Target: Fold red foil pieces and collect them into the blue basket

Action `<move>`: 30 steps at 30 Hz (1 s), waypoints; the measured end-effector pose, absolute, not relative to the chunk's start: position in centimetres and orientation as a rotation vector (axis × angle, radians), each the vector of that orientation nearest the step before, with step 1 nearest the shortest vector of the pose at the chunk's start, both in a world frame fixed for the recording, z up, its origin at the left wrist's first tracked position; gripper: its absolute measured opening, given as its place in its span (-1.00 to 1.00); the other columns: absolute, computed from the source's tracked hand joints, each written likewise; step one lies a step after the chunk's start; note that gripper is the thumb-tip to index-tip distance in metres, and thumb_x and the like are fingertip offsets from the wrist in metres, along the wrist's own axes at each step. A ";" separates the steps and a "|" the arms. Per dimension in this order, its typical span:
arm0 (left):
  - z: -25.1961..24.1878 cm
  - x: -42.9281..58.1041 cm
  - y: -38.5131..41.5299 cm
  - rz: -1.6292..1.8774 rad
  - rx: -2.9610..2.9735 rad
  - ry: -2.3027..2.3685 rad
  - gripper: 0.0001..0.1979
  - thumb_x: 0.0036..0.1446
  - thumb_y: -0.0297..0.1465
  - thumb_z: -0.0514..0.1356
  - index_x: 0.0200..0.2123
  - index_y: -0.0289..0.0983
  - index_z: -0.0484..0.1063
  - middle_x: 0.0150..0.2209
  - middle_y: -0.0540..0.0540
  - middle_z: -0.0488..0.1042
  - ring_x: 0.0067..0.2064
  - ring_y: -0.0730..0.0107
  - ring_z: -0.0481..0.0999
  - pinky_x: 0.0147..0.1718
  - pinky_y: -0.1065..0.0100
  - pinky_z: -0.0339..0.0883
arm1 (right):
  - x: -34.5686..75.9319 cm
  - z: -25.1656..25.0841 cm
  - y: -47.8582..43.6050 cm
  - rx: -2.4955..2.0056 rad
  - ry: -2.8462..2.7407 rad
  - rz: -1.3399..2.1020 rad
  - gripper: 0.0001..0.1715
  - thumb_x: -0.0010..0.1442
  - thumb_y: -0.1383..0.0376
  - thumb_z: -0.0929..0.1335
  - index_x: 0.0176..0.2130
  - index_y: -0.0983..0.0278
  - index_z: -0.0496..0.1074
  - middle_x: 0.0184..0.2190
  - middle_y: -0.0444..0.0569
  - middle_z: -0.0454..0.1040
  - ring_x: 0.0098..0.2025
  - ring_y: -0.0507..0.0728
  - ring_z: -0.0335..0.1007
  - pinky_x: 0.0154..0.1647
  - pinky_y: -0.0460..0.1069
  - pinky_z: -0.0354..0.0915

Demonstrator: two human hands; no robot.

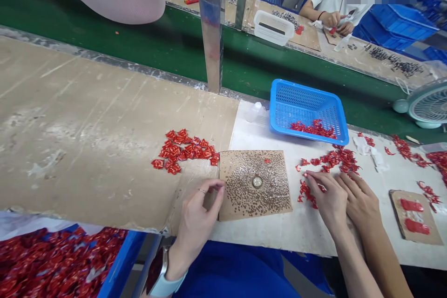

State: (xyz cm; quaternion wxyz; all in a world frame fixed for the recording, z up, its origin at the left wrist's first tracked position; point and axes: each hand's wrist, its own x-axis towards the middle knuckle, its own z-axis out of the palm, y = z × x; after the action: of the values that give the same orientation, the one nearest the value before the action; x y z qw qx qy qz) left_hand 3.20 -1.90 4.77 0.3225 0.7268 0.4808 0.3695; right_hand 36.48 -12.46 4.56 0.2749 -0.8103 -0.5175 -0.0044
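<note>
My left hand (200,216), with a ring and a watch, is closed in a loose pinch at the left edge of a cardboard sheet (230,207). Whatever lies between those fingertips, if anything, is too small to make out. Brown glue-like dots cover the sheet, and a round clear piece (257,182) sits at its middle. My right hand (328,198) pinches a small red curved piece (305,174) by the loose red pieces (344,160). Left of the sheet lies a pile of red flower-like pieces (185,149).
A co-worker's hand (361,200) rests right beside my right hand. Behind stand a blue basket (307,137) holding red pieces and a small white bottle (254,111). A metal post (211,51) rises from the table edge. A blue bin (122,260) of red pieces is at lower left.
</note>
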 end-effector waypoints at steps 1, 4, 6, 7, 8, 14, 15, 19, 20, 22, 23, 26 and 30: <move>4.7 3.1 -1.6 0.979 1.932 1.293 -0.90 0.37 -0.38 0.21 -0.11 -0.18 0.54 -0.24 0.00 0.66 -0.25 0.37 0.68 -0.19 0.34 0.58 | 36.5 4.6 -12.4 -2.180 -1.398 -0.008 -0.55 0.47 -0.02 0.30 -0.23 0.17 0.64 -0.21 0.08 0.69 -0.21 0.31 0.61 -0.15 0.18 0.48; 4.4 2.9 -0.4 1.006 2.018 1.374 -0.82 0.39 -0.38 0.20 0.00 -0.19 0.53 -0.10 -0.10 0.62 -0.06 0.25 0.64 -0.01 0.20 0.56 | 36.8 4.7 -12.4 -2.182 -1.443 0.008 -0.58 0.45 -0.02 0.31 -0.24 0.12 0.64 -0.23 0.06 0.68 -0.21 0.33 0.61 -0.12 0.21 0.47; 4.2 2.8 0.7 1.013 2.085 1.406 -0.78 0.41 -0.37 0.19 0.06 -0.19 0.52 -0.02 -0.15 0.57 0.03 0.17 0.60 0.07 0.09 0.51 | 37.0 4.6 -12.4 -2.183 -1.477 0.009 -0.55 0.46 -0.03 0.29 -0.24 0.11 0.64 -0.24 0.07 0.67 -0.21 0.34 0.60 -0.11 0.22 0.47; 4.1 2.8 1.2 1.008 2.121 1.411 -0.77 0.41 -0.36 0.19 0.08 -0.20 0.52 0.00 -0.17 0.56 0.04 0.14 0.58 0.08 0.06 0.50 | 37.1 4.6 -12.5 -2.184 -1.491 0.007 -0.53 0.47 -0.04 0.27 -0.23 0.12 0.65 -0.23 0.08 0.66 -0.20 0.34 0.60 -0.09 0.23 0.46; 3.9 2.8 1.6 0.996 2.160 1.409 -0.76 0.41 -0.36 0.19 0.09 -0.20 0.52 0.00 -0.18 0.55 0.03 0.12 0.56 0.06 0.04 0.49 | 37.2 4.5 -12.6 -2.186 -1.504 0.006 -0.51 0.47 -0.04 0.26 -0.21 0.13 0.65 -0.22 0.08 0.66 -0.20 0.34 0.59 -0.08 0.23 0.46; 3.3 3.2 3.7 0.842 2.388 1.290 -0.78 0.42 -0.39 0.16 0.03 -0.16 0.57 0.03 -0.20 0.58 0.02 0.04 0.53 -0.02 0.02 0.49 | 37.3 4.2 -13.4 -2.190 -1.582 0.030 -0.39 0.54 -0.05 0.17 -0.13 0.20 0.67 -0.16 0.09 0.66 -0.20 0.27 0.59 -0.14 0.15 0.47; 3.3 3.2 4.0 0.816 2.416 1.263 -0.78 0.42 -0.38 0.15 0.03 -0.15 0.57 0.05 -0.19 0.59 0.02 0.03 0.53 -0.02 0.01 0.49 | 37.3 4.2 -13.4 -2.185 -1.594 0.034 -0.38 0.54 -0.06 0.17 -0.13 0.20 0.66 -0.16 0.09 0.66 -0.19 0.27 0.60 -0.14 0.15 0.47; 3.0 2.5 4.5 0.794 2.470 1.207 -0.76 0.45 -0.35 0.12 0.02 -0.19 0.57 0.03 -0.21 0.61 0.01 0.04 0.55 -0.03 0.00 0.51 | 37.6 4.4 -13.2 -2.158 -1.624 0.040 -0.40 0.54 -0.09 0.20 -0.16 0.18 0.66 -0.18 0.06 0.66 -0.15 0.29 0.60 -0.05 0.18 0.47; 3.0 2.1 4.5 0.807 2.471 1.197 -0.76 0.46 -0.35 0.11 0.02 -0.21 0.57 0.01 -0.21 0.62 0.01 0.06 0.56 -0.02 0.02 0.51 | 37.7 4.4 -13.1 -2.150 -1.628 0.041 -0.41 0.54 -0.08 0.21 -0.17 0.17 0.65 -0.20 0.05 0.66 -0.15 0.29 0.60 -0.04 0.19 0.47; 2.8 1.3 4.3 0.843 2.463 1.179 -0.76 0.47 -0.36 0.11 0.01 -0.22 0.57 -0.02 -0.20 0.62 0.00 0.11 0.59 -0.01 0.09 0.53 | 37.9 4.5 -13.0 -2.133 -1.633 0.039 -0.46 0.54 -0.06 0.23 -0.19 0.15 0.64 -0.21 0.03 0.66 -0.17 0.29 0.61 -0.04 0.18 0.47; 2.8 0.9 4.1 0.861 2.455 1.175 -0.77 0.46 -0.36 0.12 0.01 -0.21 0.56 -0.02 -0.19 0.61 -0.01 0.14 0.60 -0.01 0.12 0.54 | 38.0 4.5 -12.9 -2.126 -1.634 0.037 -0.48 0.53 -0.05 0.24 -0.19 0.14 0.64 -0.21 0.02 0.67 -0.18 0.29 0.61 -0.06 0.17 0.47; 2.7 -0.1 3.1 0.912 2.422 1.189 -0.79 0.44 -0.39 0.15 0.04 -0.19 0.54 0.01 -0.17 0.60 0.01 0.20 0.63 0.01 0.19 0.55 | 38.1 4.6 -13.0 -2.109 -1.628 0.015 -0.51 0.54 -0.01 0.25 -0.16 0.17 0.64 -0.18 0.04 0.67 -0.20 0.27 0.61 -0.11 0.16 0.48; 2.8 -0.7 1.9 0.967 2.364 1.216 -0.80 0.43 -0.40 0.18 0.05 -0.18 0.51 -0.01 -0.13 0.60 0.01 0.25 0.66 -0.02 0.28 0.57 | 37.8 4.7 -13.4 -2.082 -1.651 0.026 -0.49 0.55 -0.02 0.25 -0.16 0.19 0.65 -0.18 0.06 0.67 -0.16 0.27 0.62 -0.11 0.15 0.49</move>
State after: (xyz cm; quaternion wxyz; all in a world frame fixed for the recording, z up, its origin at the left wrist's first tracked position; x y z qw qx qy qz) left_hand -0.73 1.91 2.75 0.1559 0.8255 0.4245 0.3377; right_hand 37.84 -13.37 4.74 0.2397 -0.7607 -0.6031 0.0096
